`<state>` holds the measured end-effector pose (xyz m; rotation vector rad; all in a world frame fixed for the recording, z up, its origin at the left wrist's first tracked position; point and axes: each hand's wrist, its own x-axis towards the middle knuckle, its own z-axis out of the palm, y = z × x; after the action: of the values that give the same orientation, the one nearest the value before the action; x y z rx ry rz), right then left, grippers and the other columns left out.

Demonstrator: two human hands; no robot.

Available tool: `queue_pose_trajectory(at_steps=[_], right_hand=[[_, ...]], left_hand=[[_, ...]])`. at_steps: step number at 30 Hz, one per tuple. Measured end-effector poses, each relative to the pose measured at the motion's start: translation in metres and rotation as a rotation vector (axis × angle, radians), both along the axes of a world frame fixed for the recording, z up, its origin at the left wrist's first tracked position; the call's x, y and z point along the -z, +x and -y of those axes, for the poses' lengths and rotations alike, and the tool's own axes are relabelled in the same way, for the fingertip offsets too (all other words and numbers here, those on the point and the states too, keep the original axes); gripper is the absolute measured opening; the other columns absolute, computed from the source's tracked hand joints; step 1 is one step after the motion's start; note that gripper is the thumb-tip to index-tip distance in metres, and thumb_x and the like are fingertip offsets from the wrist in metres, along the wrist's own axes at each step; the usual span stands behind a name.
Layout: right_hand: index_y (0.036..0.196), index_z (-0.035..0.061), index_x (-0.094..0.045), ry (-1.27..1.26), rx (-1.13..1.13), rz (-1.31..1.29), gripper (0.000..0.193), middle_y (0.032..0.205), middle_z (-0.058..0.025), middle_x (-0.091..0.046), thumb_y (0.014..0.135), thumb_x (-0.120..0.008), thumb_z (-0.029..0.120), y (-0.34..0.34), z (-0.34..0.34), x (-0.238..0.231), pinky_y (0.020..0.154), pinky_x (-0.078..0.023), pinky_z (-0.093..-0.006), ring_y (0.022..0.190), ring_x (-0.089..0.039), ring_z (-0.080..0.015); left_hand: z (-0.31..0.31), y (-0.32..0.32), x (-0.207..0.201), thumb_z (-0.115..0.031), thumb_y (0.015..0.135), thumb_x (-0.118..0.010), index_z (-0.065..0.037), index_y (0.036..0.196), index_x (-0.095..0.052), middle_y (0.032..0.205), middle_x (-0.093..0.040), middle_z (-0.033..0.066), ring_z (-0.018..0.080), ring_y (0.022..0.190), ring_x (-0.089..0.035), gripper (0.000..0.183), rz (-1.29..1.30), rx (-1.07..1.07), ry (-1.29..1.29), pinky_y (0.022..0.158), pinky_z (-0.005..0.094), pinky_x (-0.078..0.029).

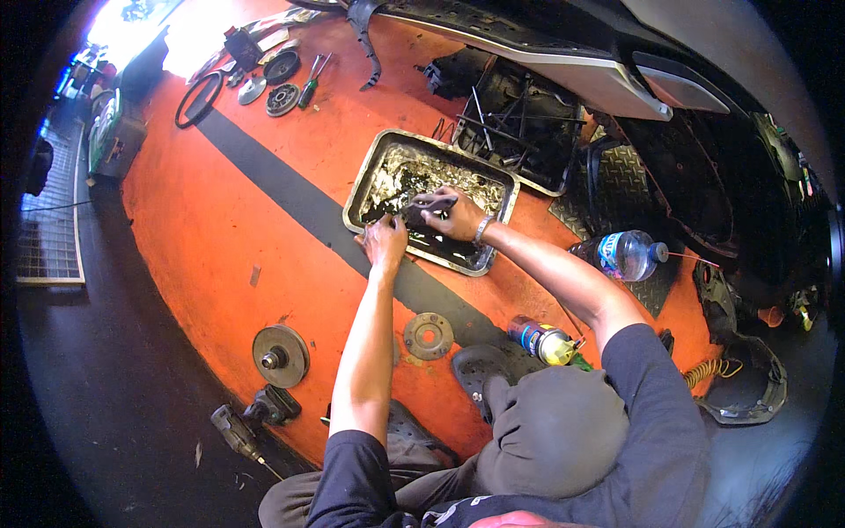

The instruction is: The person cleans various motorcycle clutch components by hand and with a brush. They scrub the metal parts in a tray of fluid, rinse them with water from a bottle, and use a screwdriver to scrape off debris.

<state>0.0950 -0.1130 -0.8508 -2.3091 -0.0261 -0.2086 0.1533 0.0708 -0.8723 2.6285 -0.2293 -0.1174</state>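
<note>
A rectangular metal tray (pixel 356 189) with raised sides lies on the orange floor mat, holding dark, shiny, foamy-looking liquid. My right hand (pixel 459 220) is over the middle of the tray, closed around a dark object (pixel 431 204) like a thick handle; its lower end is hard to make out. At the tray's near left rim is my left hand (pixel 385 241), its fingers curled down over the inside. Whatever those fingers grip is hidden or too small to name.
Right of the tray lies a clear plastic bottle (pixel 627 255). Near my feet are a spray can (pixel 547 341), a round metal plate (pixel 429 336), a pulley (pixel 281 355) and a cordless power tool (pixel 238 433). A drive belt (pixel 199 99) and a screwdriver (pixel 310 86) lie farther off.
</note>
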Motion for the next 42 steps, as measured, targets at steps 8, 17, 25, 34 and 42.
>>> queue_pose_trajectory(at_steps=[8, 17, 25, 34, 42], right_hand=[[0.117, 0.0214, -0.071, -0.042, 0.122, -0.017, 0.042, 0.099, -0.0204, -0.065, 0.080, -0.068, 0.041, 0.012, -0.012, -0.004, 0.091, -0.049, -0.0408, 0.093, -0.062, -0.0352], [0.122, 0.0271, -0.067, -0.225, 0.150, -0.023, 0.038, 0.102, -0.0126, -0.071, 0.086, -0.063, 0.038, 0.013, 0.011, 0.003, 0.090, -0.046, -0.0433, 0.102, -0.060, -0.0272], [0.126, 0.0233, -0.064, -0.165, 0.101, -0.008, 0.042, 0.107, -0.0117, -0.070, 0.088, -0.061, 0.040, 0.040, 0.001, 0.004, 0.095, -0.046, -0.0437, 0.103, -0.060, -0.0317], [0.116, 0.0132, -0.069, -0.111, 0.159, -0.129, 0.037, 0.094, -0.0168, -0.069, 0.085, -0.065, 0.034, 0.006, 0.003, -0.017, 0.086, -0.049, -0.0411, 0.090, -0.061, -0.0296], [0.123, 0.0172, -0.066, -0.262, -0.226, -0.248, 0.045, 0.101, -0.0165, -0.068, 0.082, -0.063, 0.036, -0.033, 0.010, -0.015, 0.096, -0.047, -0.0449, 0.108, -0.058, -0.0344]], left_hand=[[-0.001, 0.011, 0.002, -0.037, 0.090, -0.052, -0.012, 0.108, -0.073, 0.108, -0.069, 0.0218, 0.0383, 0.112, -0.061, 0.038, -0.122, 0.027, 0.027, 0.104, 0.0608, -0.030], [0.008, 0.018, 0.006, -0.040, 0.090, -0.052, -0.009, 0.115, -0.070, 0.118, -0.066, 0.0208, 0.0375, 0.120, -0.056, 0.044, -0.293, 0.057, 0.000, 0.111, 0.0616, -0.020], [-0.006, 0.030, 0.020, -0.034, 0.091, -0.052, 0.000, 0.102, -0.071, 0.096, -0.069, 0.0272, 0.0425, 0.095, -0.066, 0.041, -0.235, 0.102, -0.151, 0.088, 0.0449, -0.050], [-0.007, 0.014, -0.006, -0.034, 0.092, -0.052, -0.006, 0.102, -0.072, 0.102, -0.070, 0.0198, 0.0398, 0.104, -0.064, 0.036, -0.208, -0.042, -0.144, 0.103, 0.0690, -0.028], [-0.002, 0.007, -0.002, -0.029, 0.092, -0.056, -0.012, 0.113, -0.068, 0.104, -0.071, 0.0110, 0.0308, 0.111, -0.060, 0.029, -0.157, 0.063, -0.056, 0.103, 0.0639, -0.030]])
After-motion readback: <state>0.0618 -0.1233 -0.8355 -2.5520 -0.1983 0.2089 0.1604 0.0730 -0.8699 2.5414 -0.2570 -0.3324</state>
